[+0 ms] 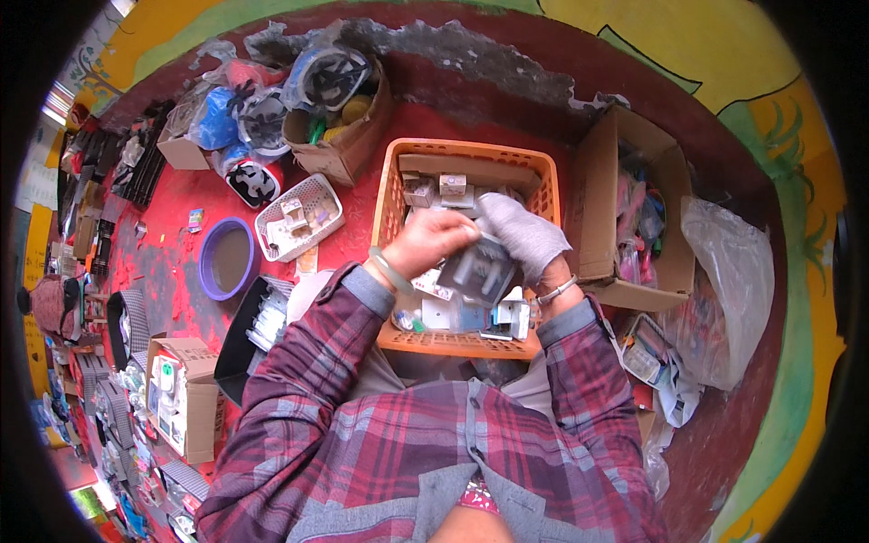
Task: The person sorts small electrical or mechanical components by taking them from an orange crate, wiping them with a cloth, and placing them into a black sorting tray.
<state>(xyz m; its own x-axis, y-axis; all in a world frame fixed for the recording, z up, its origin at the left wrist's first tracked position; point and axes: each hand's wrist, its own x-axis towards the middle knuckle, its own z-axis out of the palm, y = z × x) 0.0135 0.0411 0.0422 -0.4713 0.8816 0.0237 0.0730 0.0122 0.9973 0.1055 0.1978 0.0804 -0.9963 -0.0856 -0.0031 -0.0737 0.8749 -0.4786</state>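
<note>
A square, flat, dark see-through plastic packet (478,271) with pale shapes inside is held over an orange plastic basket (466,341). My bare left hand (427,241) is closed, thumb and fingertips pinching at the packet's upper edge. My right hand (523,233), in a grey knitted glove, is curled against the packet's upper right side; its fingertips are partly hidden. Small white boxes (453,185) and a cardboard flap (471,169) lie in the far part of the basket. White and blue packages (513,312) lie in its near part.
At right stands an open carton (602,199) with bagged colourful items, beside a clear plastic sheet (724,271). On the left are a white basket (326,237), a purple basin (208,264) and a black bin (237,348). Wrapped helmets (330,77) pile against the far wall.
</note>
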